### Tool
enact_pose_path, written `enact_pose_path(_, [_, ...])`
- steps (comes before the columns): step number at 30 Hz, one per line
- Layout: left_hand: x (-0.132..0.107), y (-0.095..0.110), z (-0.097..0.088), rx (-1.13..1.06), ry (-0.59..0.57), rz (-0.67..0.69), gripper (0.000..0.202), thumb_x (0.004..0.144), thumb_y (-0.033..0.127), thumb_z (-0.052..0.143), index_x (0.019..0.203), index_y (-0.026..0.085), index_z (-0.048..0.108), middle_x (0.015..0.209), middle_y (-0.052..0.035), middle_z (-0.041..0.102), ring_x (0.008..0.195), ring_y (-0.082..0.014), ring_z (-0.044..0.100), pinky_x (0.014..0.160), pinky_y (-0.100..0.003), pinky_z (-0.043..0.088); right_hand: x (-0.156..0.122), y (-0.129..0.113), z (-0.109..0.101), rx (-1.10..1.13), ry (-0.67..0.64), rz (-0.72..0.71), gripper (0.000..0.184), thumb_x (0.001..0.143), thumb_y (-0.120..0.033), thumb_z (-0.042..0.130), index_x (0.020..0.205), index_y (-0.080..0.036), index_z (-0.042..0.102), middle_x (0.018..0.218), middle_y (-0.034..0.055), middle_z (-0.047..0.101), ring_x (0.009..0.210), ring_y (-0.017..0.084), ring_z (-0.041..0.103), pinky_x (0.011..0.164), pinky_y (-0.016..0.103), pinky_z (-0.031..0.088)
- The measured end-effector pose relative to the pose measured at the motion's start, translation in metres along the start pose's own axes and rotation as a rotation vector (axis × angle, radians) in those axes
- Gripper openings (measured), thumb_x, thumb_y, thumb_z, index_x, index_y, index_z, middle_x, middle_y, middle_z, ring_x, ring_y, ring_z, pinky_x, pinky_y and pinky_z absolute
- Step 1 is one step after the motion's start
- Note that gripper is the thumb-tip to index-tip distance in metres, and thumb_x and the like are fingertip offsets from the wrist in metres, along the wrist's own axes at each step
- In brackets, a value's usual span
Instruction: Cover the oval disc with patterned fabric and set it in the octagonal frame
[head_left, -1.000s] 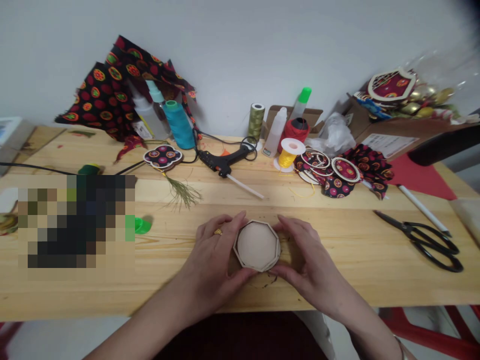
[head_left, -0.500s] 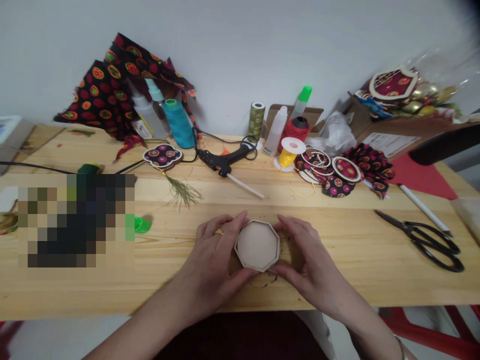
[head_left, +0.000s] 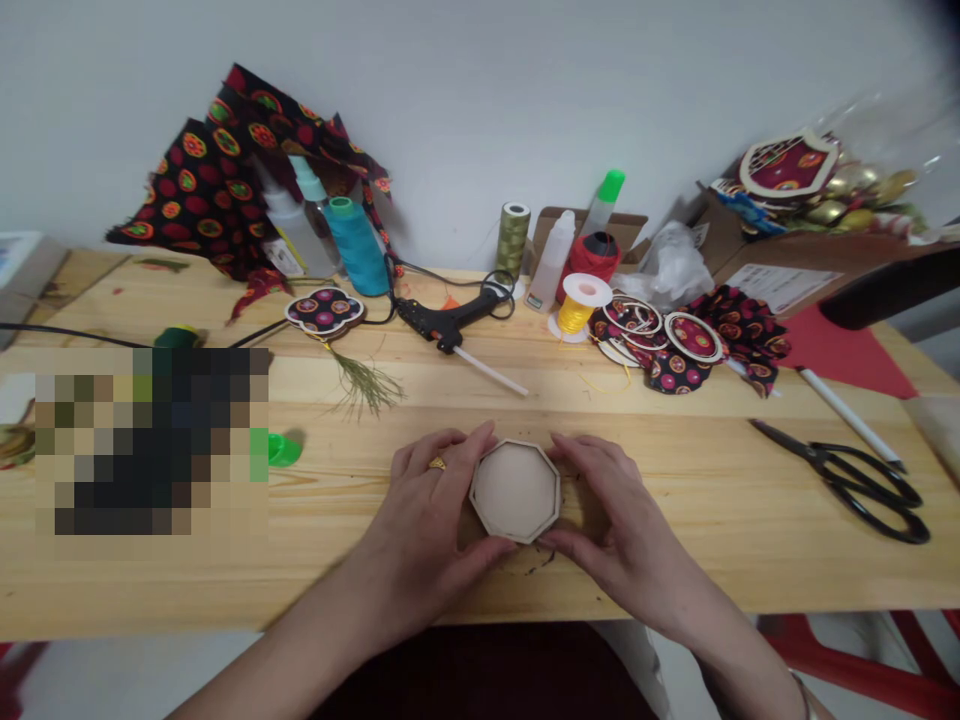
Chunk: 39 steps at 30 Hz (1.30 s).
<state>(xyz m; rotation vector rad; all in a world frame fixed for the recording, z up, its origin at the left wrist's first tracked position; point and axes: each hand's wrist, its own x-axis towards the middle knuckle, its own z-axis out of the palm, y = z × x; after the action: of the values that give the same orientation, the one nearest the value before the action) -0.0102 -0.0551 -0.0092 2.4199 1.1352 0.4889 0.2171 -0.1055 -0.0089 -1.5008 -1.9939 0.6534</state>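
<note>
Octagonal tray (head_left: 516,490), shallow and pale, rests between the person's hands near the front edge of the wooden table (head_left: 337,560), which is the biggest thing before me. At the back left, dark printed fabric (head_left: 187,190) leans up against the wall; at the right stands a cardboard box (head_left: 817,265) with ornaments on top.

Both hands curve round the tray. The left hand (head_left: 424,510) holds it with the thumb at the lower edge and fingers along the side; the right hand (head_left: 626,530) closes on it more loosely, thumb and fingertip at the edge. How hard they press I cannot tell. To my eye, the step in hand is steadying or trueing up the walls; the next move seems to call for light, even pressure from both sides, so the rim keeps its shape.

Smaller again are the black-handled scissors (head_left: 814,452) to the right, the black glue gun (head_left: 446,325) with a white stick poking out, the teal thread cone (head_left: 358,250) and the yellow thread spool (head_left: 576,312).

As for writing, the cardboard box wears a white label (head_left: 780,285), its print too blurred to read. I can make out no brand anywhere. Smallest of all is a gold ring (head_left: 437,463) on the left hand.
</note>
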Motion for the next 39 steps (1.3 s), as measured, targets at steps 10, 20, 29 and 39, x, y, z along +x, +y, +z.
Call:
enact_pose_path(10, [-0.0001, -0.0008, 0.0018, 0.012, 0.013, 0.014, 0.094, 0.077, 0.042, 0.073, 0.147, 0.026, 0.013, 0.133, -0.011, 0.057, 0.126, -0.0332, 0.039, 0.102, -0.053, 0.033, 0.0, 0.0002, 0.0004, -0.006, 0.011, -0.009, 0.071, 0.083, -0.025, 0.068, 0.143, -0.026, 0.03, 0.133, 0.0112, 0.049, 0.129, 0.029, 0.039, 0.106, 0.051, 0.037])
enact_pose_path(20, [0.0007, -0.0007, 0.0009, 0.01, 0.009, 0.015, 0.097, 0.076, 0.042, 0.074, 0.148, 0.027, 0.011, 0.132, -0.0112, 0.058, 0.126, -0.0345, 0.04, 0.101, -0.054, 0.033, -0.0006, 0.0018, 0.0007, 0.006, 0.01, -0.013, 0.075, 0.082, -0.024, 0.07, 0.144, -0.029, 0.028, 0.132, 0.0101, 0.049, 0.129, 0.029, 0.038, 0.107, 0.052, 0.036])
enact_pose_path(29, [0.0014, -0.0007, 0.0016, 0.023, 0.005, 0.019, 0.097, 0.075, 0.041, 0.075, 0.147, 0.025, 0.012, 0.132, -0.0103, 0.058, 0.125, -0.0326, 0.039, 0.101, -0.051, 0.032, 0.0004, 0.0006, 0.0004, 0.012, 0.01, -0.012, 0.074, 0.082, -0.023, 0.069, 0.144, -0.029, 0.028, 0.132, 0.01, 0.049, 0.128, 0.028, 0.038, 0.107, 0.051, 0.036])
enact_pose_path(39, [0.0016, -0.0001, 0.0019, 0.017, 0.013, 0.025, 0.098, 0.075, 0.042, 0.076, 0.148, 0.026, 0.012, 0.132, -0.0089, 0.059, 0.125, -0.0335, 0.04, 0.101, -0.051, 0.031, -0.0007, 0.0, -0.0011, 0.041, 0.004, -0.005, 0.072, 0.083, -0.022, 0.069, 0.143, -0.029, 0.029, 0.132, 0.0094, 0.049, 0.128, 0.027, 0.039, 0.106, 0.049, 0.037])
